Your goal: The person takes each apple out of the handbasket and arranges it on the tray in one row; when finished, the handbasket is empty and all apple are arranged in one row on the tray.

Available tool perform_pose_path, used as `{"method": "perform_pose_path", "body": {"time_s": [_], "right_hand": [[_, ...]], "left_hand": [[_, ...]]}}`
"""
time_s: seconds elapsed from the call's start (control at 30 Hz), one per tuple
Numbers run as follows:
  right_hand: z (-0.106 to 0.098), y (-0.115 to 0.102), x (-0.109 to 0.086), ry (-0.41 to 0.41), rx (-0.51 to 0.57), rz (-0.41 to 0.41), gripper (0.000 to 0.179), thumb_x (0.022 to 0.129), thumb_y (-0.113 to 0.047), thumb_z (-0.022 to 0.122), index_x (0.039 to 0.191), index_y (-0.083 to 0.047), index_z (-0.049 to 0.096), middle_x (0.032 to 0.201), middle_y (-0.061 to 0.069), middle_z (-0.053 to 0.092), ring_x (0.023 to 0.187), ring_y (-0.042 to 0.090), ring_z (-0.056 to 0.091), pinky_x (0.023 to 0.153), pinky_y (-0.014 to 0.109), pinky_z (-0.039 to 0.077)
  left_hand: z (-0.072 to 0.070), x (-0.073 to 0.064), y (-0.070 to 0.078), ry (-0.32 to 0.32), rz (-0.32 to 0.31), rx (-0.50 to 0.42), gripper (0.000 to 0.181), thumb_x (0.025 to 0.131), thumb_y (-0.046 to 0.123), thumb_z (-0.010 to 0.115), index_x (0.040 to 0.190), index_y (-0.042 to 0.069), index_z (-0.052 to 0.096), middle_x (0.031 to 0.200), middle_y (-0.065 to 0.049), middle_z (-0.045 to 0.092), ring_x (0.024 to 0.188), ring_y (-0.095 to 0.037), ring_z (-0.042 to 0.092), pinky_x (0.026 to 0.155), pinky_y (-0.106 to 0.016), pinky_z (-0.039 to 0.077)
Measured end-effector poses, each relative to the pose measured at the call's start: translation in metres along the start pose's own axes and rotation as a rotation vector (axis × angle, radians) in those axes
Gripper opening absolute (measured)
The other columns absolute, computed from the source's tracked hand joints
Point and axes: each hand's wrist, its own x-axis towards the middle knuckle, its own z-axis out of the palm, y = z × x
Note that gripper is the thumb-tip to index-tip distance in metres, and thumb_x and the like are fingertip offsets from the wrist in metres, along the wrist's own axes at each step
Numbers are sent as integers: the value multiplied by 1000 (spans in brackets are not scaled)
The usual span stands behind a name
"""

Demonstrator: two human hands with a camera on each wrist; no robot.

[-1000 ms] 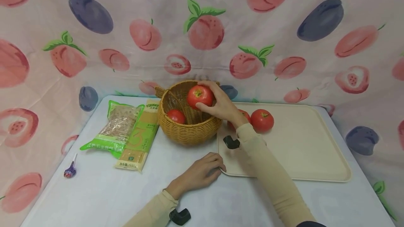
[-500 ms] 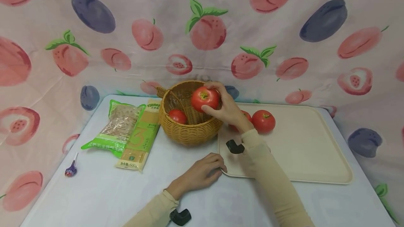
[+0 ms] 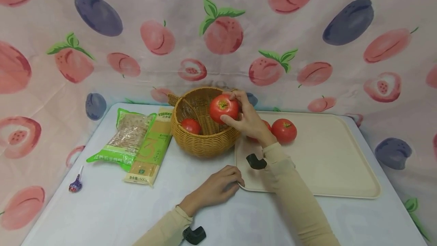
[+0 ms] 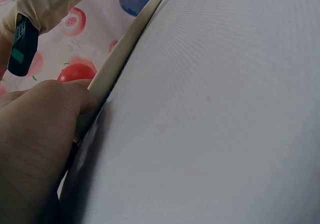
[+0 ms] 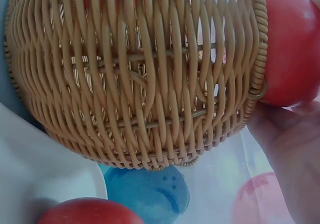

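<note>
My right hand (image 3: 246,119) holds a red tomato (image 3: 224,108) by its sides, over the right part of a wicker basket (image 3: 205,145). In the right wrist view this tomato (image 5: 292,46) shows right at the basket's rim. Another tomato (image 3: 191,126) lies inside the basket. My left hand (image 3: 215,187) grips the near left corner of a cream tray (image 3: 327,162), and in the left wrist view its fingers lie against the tray's rim (image 4: 117,59). On the tray sits a tomato (image 3: 284,131), with one more beside it, partly hidden by my right wrist.
Left of the basket lie a long pack of noodles (image 3: 150,151) and a green-edged clear bag (image 3: 128,136), which overlap. A wrapped lollipop (image 3: 76,183) is at the table's left. A fruit-print cloth (image 3: 218,67) hangs behind the table.
My right hand has shifted the tomato to the right and slightly down, toward the basket's right rim. The left hand stays at the tray corner.
</note>
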Motion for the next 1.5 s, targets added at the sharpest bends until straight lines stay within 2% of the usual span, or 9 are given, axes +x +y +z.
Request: {"method": "perform_pose_path", "body": {"time_s": [0.4,0.7,0.83,1.03,1.37,1.5], "right_hand": [[-6,-2,-8,28,16,17,52,83,-3,66,124,-2,33,138,17,43,122,28,49,100,47,44],[-13,-2,-15,46,20,46,65,82,-5,66,138,-8,34,143,11,39,120,25,49,99,47,44],[-16,-1,-17,45,0,51,62,83,-7,65,138,-10,36,142,11,41,117,26,52,95,46,46],[-18,0,-21,68,-4,36,61,82,-5,65,137,-7,37,133,16,47,112,27,53,92,45,47],[-22,1,-27,123,-23,39,62,82,-3,64,137,-5,36,137,15,46,112,27,52,95,48,46],[-25,2,-31,146,-26,35,63,82,-3,64,138,-5,36,137,13,44,114,24,52,96,45,47]], "left_hand": [[0,1,0,0,15,2,15,93,16,56,104,25,62,110,13,55,115,-3,47,98,-22,43],[0,0,1,1,4,6,15,93,17,56,104,25,62,108,14,54,114,-2,46,97,-21,44],[0,0,0,-3,-5,4,15,94,18,56,105,26,62,109,14,54,114,-2,46,97,-21,44],[2,-1,-1,-8,-15,-4,15,94,19,55,105,28,61,109,16,53,114,-1,45,97,-21,43],[1,0,1,6,-11,-6,16,93,17,56,104,26,62,108,16,53,115,-1,45,98,-21,43],[1,-1,1,1,-24,-14,15,94,17,56,104,26,63,108,16,53,115,0,45,98,-21,43]]}}
